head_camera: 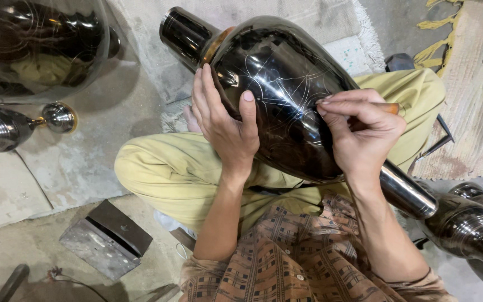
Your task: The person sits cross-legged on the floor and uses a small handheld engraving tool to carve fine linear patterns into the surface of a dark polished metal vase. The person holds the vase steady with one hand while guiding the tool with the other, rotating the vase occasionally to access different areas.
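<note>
Black metal vase [286, 95] across my lap, left hand [225, 126] spread steadying it, right hand [361, 134] pinching the engraving tool [393, 108]; few curved lines scribed, most surface bare.

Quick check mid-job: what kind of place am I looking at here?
Probably a floor-level metalcraft workshop. A dark polished vase lies across the lap, steadied by the left hand while the right hand holds a wooden-handled tool against its scratched lines. More shiny vessels stand on the concrete floor.
</note>
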